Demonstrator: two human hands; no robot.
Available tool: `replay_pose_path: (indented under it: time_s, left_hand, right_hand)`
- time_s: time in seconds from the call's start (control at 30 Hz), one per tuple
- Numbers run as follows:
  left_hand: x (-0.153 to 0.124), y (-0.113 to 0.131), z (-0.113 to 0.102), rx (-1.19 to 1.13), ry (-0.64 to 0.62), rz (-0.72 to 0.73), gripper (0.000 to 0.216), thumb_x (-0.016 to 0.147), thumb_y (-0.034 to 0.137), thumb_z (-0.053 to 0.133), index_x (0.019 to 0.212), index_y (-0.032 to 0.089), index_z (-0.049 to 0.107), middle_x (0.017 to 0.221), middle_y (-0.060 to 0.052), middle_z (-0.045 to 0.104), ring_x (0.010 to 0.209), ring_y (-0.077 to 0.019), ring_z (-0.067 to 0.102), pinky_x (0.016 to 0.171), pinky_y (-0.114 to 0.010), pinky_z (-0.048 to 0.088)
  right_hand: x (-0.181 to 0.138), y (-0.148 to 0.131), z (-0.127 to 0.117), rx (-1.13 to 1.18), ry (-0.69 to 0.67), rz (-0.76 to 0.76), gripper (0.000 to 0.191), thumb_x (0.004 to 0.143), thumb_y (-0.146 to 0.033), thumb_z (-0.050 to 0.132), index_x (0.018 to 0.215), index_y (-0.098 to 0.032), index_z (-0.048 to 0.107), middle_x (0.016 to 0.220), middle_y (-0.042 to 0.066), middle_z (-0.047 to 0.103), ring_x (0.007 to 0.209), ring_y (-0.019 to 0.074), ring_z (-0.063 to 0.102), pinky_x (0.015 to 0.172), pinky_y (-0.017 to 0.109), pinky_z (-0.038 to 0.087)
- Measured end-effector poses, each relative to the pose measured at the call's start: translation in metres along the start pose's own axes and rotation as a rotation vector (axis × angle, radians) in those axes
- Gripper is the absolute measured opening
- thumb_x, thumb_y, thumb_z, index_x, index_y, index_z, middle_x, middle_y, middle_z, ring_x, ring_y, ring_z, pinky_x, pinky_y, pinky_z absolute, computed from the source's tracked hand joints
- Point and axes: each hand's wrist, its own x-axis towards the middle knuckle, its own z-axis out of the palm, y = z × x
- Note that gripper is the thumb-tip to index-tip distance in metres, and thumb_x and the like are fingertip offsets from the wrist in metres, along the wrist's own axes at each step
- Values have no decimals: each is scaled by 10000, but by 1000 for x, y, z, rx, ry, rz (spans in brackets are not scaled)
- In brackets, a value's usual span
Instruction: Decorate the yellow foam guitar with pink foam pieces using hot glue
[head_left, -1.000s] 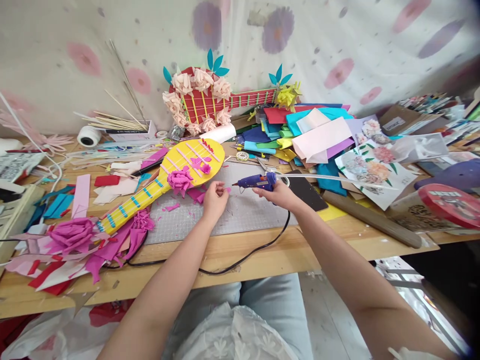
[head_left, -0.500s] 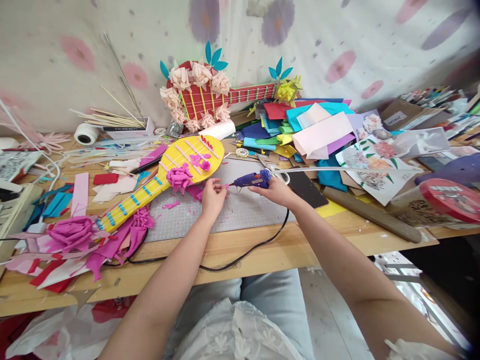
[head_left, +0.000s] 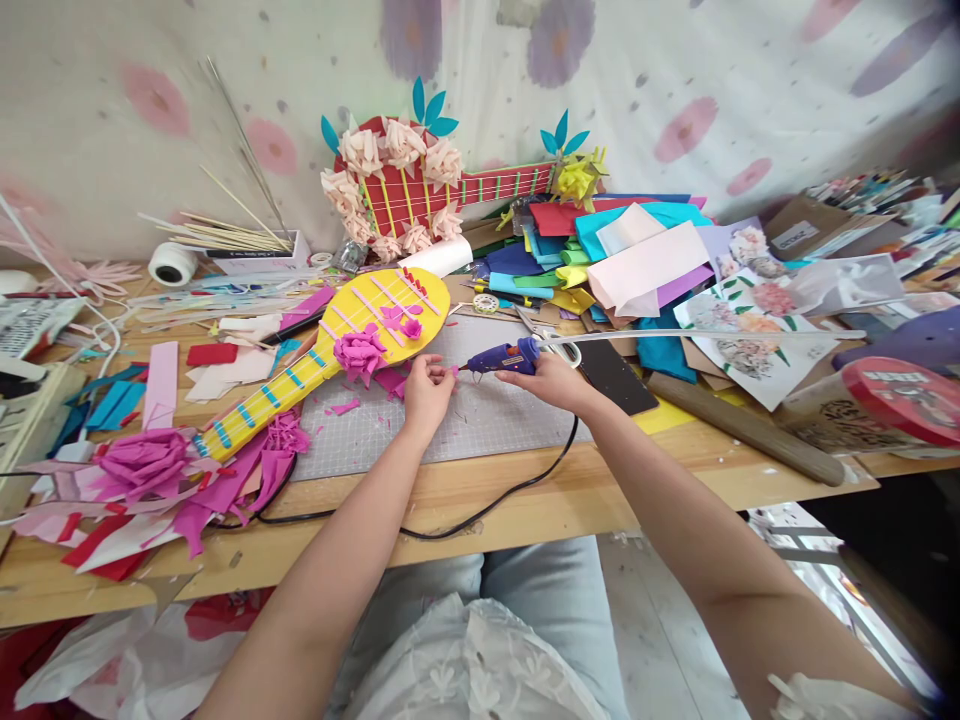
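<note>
In my right hand is a blue glue gun, gripped with its nozzle pointing left; a long clear glue stick sticks out of its back. My left hand pinches a small piece of magenta paper right at the nozzle tip. Just left of that hand lies a yellow paper lute with blue bands on its neck and pink strips on its body. A magenta paper flower sits on its lower edge. Beneath is a grey cutting mat with magenta scraps.
A red paper guitar with pale flowers leans at the back. Coloured paper sheets pile up behind the gun, near scissors. A black cord loops along the front. At right are a wooden stick and a red-lidded tub.
Both hands stay almost where they were, the nozzle still at the magenta piece. The free end of the glue stick has shifted slightly right and up.
</note>
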Motion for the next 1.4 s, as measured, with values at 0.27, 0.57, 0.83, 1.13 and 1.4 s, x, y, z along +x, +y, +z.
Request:
replay_pose_path:
  time_s: [0.27, 0.57, 0.83, 1.13, 1.4]
  left_hand:
    - [-1, 1, 0, -1, 3, -9, 229, 748, 134, 602, 920, 195, 463, 691, 27, 565, 604, -122, 615, 572, -261, 535]
    - [-2, 1, 0, -8, -7, -6, 250, 750, 110, 593, 936, 192, 448, 699, 29, 560, 592, -115, 605, 564, -257, 535]
    - [-3, 0, -2, 48, -19, 40, 293, 751, 134, 603, 988, 197, 445, 697, 35, 573, 606, -125, 623, 569, -254, 523]
    - [-3, -2, -2, -10, -53, 56, 378, 732, 155, 624, 1048, 197, 421, 697, 52, 579, 609, -123, 632, 565, -248, 514]
    - [-15, -2, -1, 287, -109, 350, 227, 765, 152, 595, 909, 207, 428, 784, -10, 647, 712, -124, 644, 588, -226, 474]
  right_hand:
    - [1, -2, 0, -4, -11, 37, 426, 757, -564, 632, 989, -217, 714, 802, 63, 711, 777, 234, 663, 690, 302, 466]
    - [3, -4, 1, -7, 3, 34, 432, 743, -583, 638, 936, -204, 714, 785, 71, 703, 754, 233, 657, 653, 301, 461]
    - [13, 11, 9, 195, 60, 90, 443, 738, -590, 614, 836, -166, 701, 712, 62, 689, 643, 188, 625, 605, 301, 474]
    - [49, 14, 32, 139, 322, 207, 448, 764, -551, 605, 913, -140, 706, 863, 119, 720, 836, 267, 677, 726, 345, 495]
    - [62, 15, 48, -28, 355, 151, 430, 810, -540, 562, 914, -139, 675, 896, 153, 708, 874, 295, 661, 740, 359, 480]
